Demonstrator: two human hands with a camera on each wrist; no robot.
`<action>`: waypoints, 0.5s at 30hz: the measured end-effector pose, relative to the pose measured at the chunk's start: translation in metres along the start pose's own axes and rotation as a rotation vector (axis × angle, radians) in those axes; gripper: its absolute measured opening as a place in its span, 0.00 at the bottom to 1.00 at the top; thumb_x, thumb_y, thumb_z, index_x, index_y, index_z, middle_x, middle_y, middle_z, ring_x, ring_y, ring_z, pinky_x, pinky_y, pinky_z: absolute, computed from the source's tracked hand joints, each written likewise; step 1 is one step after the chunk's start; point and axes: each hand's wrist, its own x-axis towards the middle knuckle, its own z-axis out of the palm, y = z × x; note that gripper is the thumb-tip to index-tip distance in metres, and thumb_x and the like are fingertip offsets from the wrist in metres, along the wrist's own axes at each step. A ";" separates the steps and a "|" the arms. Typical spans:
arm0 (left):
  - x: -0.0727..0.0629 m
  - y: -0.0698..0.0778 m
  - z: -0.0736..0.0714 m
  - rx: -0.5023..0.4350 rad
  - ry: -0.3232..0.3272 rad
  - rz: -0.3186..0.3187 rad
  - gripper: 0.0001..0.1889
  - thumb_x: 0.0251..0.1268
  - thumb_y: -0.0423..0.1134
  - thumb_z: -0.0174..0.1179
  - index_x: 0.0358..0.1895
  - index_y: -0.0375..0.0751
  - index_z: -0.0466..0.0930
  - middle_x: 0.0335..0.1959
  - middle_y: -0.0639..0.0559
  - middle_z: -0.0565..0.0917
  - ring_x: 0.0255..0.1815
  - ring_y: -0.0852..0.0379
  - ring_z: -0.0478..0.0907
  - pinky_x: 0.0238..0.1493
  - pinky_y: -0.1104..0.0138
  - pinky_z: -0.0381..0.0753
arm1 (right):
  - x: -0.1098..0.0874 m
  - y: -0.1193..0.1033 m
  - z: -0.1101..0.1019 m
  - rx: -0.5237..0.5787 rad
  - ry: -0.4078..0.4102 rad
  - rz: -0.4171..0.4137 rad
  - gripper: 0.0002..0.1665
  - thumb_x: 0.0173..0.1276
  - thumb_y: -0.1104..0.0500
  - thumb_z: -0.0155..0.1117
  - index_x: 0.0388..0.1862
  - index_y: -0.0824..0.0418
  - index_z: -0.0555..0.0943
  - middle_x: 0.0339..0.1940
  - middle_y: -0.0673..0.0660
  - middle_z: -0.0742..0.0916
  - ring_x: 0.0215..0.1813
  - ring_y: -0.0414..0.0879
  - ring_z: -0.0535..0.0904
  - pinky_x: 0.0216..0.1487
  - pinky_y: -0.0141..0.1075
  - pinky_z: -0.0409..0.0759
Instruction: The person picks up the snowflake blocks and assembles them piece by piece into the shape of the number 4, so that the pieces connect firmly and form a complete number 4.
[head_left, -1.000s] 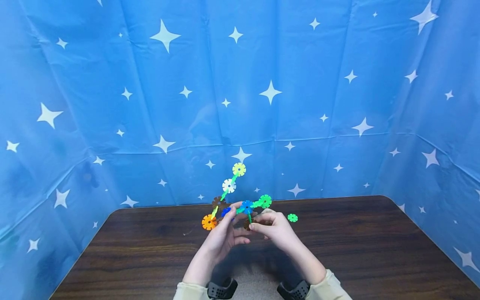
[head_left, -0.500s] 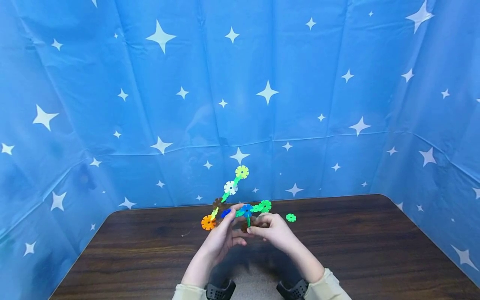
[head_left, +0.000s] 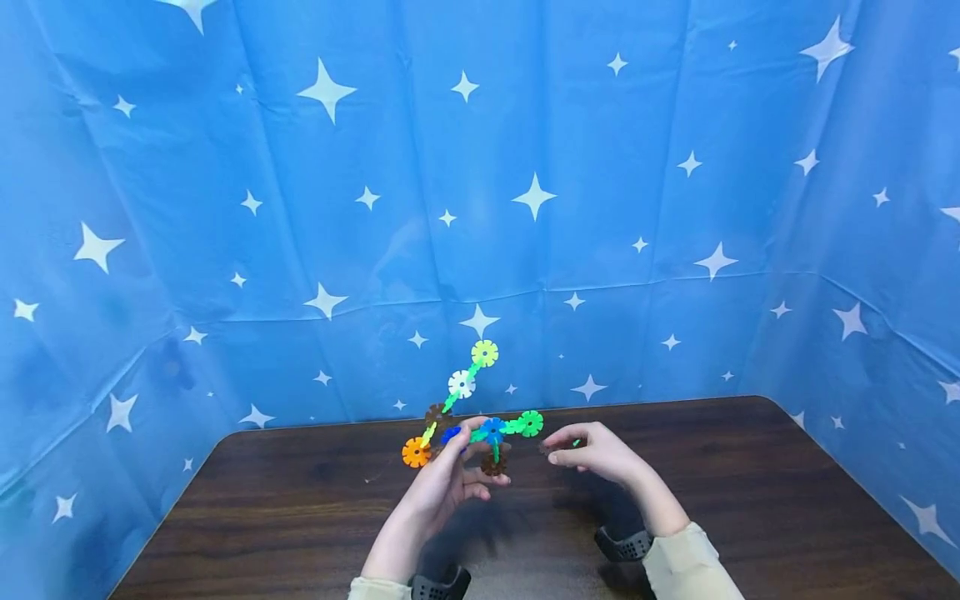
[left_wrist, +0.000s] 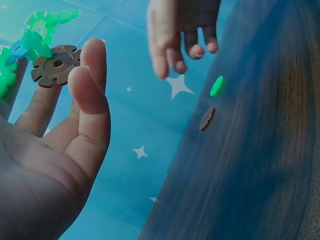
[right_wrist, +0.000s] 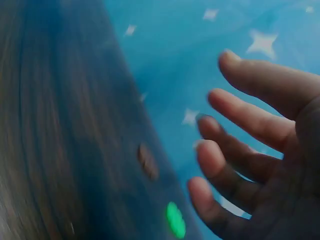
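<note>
My left hand (head_left: 442, 487) holds up a branching chain of notched plastic snowflake discs (head_left: 492, 431), gripping it near a dark blue disc (head_left: 451, 436). An orange disc (head_left: 416, 452) marks the near end of the chain, and a yellow one (head_left: 484, 353) its far end. In the left wrist view a brown disc (left_wrist: 56, 65) on the chain sits by the fingertips. My right hand (head_left: 603, 454) is apart from the chain, over the table at its right, its fingers loosely bent with nothing between them in the right wrist view.
Two loose discs lie on the dark wooden table (head_left: 300, 517) near its far edge: a green disc (right_wrist: 175, 220) and a brown disc (right_wrist: 147, 161). In the head view the right hand partly hides them. A blue star-printed curtain (head_left: 412, 208) hangs behind and at both sides.
The right hand has let go of the brown disc at the chain's lower branch and moved right, toward the loose discs. The left hand keeps holding the chain in nearly the same place.
</note>
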 end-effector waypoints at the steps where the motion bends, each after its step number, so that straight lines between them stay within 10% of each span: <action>1: 0.000 0.000 0.000 -0.001 0.003 0.000 0.35 0.73 0.64 0.41 0.75 0.49 0.51 0.65 0.38 0.65 0.45 0.49 0.83 0.38 0.67 0.78 | 0.001 0.005 -0.003 0.000 0.032 0.014 0.20 0.64 0.55 0.67 0.51 0.66 0.83 0.43 0.58 0.86 0.39 0.50 0.80 0.39 0.48 0.79; 15: 0.000 0.000 0.003 -0.015 0.002 0.000 0.35 0.72 0.64 0.43 0.74 0.49 0.52 0.67 0.39 0.64 0.44 0.50 0.83 0.36 0.68 0.78 | 0.021 0.054 -0.022 -0.165 0.296 0.152 0.19 0.59 0.62 0.70 0.49 0.68 0.83 0.36 0.56 0.83 0.37 0.47 0.75 0.35 0.40 0.74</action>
